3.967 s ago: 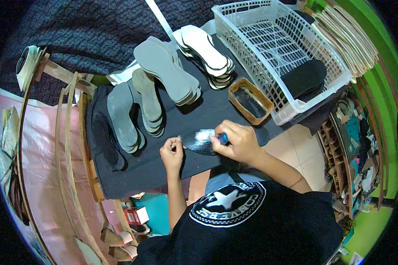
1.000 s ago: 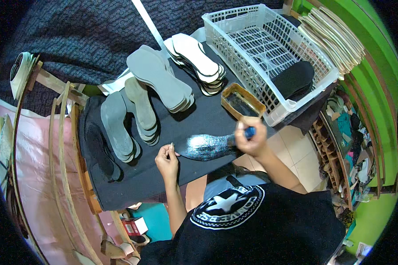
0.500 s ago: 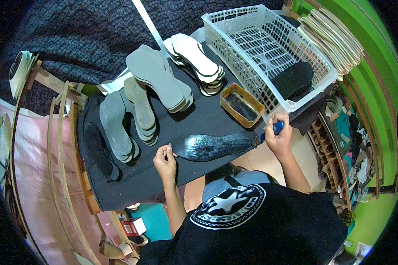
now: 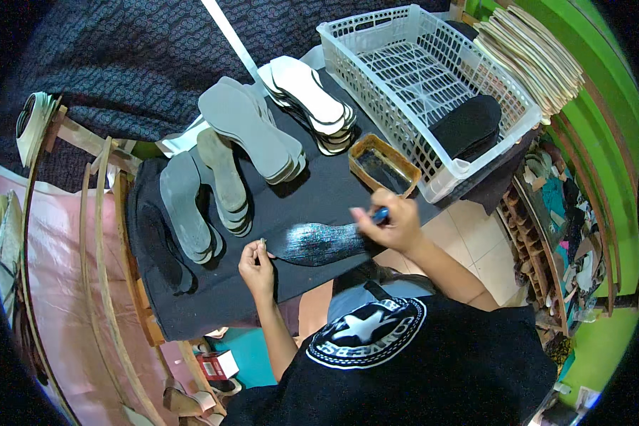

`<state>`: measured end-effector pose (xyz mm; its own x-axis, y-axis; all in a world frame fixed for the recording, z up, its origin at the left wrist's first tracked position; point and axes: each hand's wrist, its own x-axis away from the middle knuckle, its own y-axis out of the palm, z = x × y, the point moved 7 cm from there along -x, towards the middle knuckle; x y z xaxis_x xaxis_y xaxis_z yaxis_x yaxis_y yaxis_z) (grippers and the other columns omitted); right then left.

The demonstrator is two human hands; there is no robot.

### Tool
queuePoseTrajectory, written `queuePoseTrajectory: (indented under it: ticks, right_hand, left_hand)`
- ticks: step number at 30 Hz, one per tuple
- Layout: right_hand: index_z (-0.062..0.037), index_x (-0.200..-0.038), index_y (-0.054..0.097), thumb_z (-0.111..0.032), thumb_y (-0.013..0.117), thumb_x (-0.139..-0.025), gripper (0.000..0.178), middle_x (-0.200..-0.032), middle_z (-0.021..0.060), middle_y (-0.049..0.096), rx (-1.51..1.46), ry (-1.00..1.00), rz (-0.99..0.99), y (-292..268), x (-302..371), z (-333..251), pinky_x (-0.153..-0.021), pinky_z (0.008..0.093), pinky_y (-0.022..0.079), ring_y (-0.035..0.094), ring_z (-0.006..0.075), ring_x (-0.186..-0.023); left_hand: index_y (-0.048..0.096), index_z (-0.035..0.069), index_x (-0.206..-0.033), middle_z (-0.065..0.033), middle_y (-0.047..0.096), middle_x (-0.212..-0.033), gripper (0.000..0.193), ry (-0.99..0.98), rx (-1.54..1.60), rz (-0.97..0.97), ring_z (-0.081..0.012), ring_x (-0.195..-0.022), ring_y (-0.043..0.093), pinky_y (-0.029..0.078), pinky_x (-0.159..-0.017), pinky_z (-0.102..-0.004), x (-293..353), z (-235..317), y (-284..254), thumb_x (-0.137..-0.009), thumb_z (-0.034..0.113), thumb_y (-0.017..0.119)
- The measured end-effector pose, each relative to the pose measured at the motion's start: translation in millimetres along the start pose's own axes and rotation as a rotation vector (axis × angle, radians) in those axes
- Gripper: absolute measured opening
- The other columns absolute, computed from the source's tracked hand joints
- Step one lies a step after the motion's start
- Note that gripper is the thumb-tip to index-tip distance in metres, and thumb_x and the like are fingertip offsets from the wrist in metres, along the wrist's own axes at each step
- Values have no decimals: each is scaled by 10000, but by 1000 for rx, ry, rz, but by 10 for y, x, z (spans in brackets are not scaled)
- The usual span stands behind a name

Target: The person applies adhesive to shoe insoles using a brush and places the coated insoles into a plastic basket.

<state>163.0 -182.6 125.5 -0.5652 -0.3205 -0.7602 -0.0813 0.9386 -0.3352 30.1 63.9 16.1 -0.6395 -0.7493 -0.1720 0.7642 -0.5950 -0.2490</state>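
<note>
A black insole (image 4: pixel 316 245), wet and shiny over its surface, lies across the near part of the dark-covered table. Its left tip is pinched between the thumb and fingers of my left hand (image 4: pixel 258 266). My right hand (image 4: pixel 392 221) is closed round the blue handle of a brush (image 4: pixel 380 215) over the insole's right half; the bristles are hidden behind the hand. Just beyond that hand stands a brown-stained rectangular tub (image 4: pixel 385 167) with dark residue inside. Grey insoles (image 4: pixel 252 128) and white insoles (image 4: pixel 309 92) lie in overlapping stacks farther back.
A white perforated plastic crate (image 4: pixel 433 96) at the back right holds black insoles (image 4: pixel 468 126). More grey insoles (image 4: pixel 184 202) and a black piece (image 4: pixel 162 245) lie at the left. Beyond the crate is a pile of cream sheets (image 4: pixel 532 64). Wooden racks flank the table.
My right hand has moved left with the brush, from the insole's right end to over its right half. My left hand has shifted slightly left and down, still pinching the tip.
</note>
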Motion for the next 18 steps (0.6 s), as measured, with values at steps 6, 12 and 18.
queuePoseTrajectory:
  ticks: [6,12,18]
  right_hand:
    - [-55,-758,475,-78,681,-664,227,-567,47,500,115,137,91,-493,160,197,-407,237,390,480,131,-417]
    - [-56,-795,443,-201,739,-641,364,-588,64,492,-179,14,56,-68,91,-20,-412,238,388,494,138,-472]
    - [-58,-764,442,-148,728,-655,318,-571,57,470,-139,66,132,-107,209,118,-396,244,360,458,143,-450]
  left_hand:
    - [528,-28,-785,-2,511,-646,122,-29,22,22,-45,-548,453,356,-506,-174,7,-6,-39,-835,81,506]
    - [526,-32,-787,-9,516,-650,125,-8,-16,18,-50,-551,456,354,-507,-178,23,-3,-10,-832,82,507]
    - [525,-35,-782,-7,517,-647,137,-16,-42,15,-48,-552,458,355,-508,-178,-7,2,3,-834,91,507]
